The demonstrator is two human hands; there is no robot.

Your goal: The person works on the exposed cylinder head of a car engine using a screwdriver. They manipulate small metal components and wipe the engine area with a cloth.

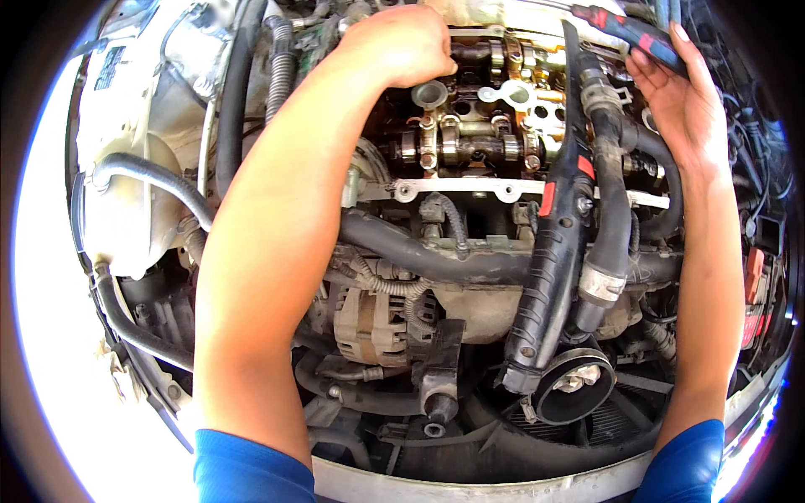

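Note:
My left hand (pixel 407 50) is closed at the upper left of the exposed valve train (pixel 478 147); whatever its fingers hold is hidden. At the upper right, my right hand (pixel 679 92) grips a black-and-red screwdriver (pixel 641 38), its shaft pointing left above the engine. A long black object with red patches (pixel 549 251), perhaps a work light, lies upright in the picture across the engine's right part, beside a black hose (pixel 612 210). The silver rim (pixel 457 189) of the open cylinder head runs below the camshafts.
A translucent coolant tank (pixel 134 218) with hoses sits at the left. An alternator (pixel 377 323) and a thick black hose (pixel 432 260) lie below the cylinder head. A round black opening with crumpled white material inside (pixel 579 377) sits above the fan shroud (pixel 495 444). The front metal edge (pixel 503 486) crosses the bottom.

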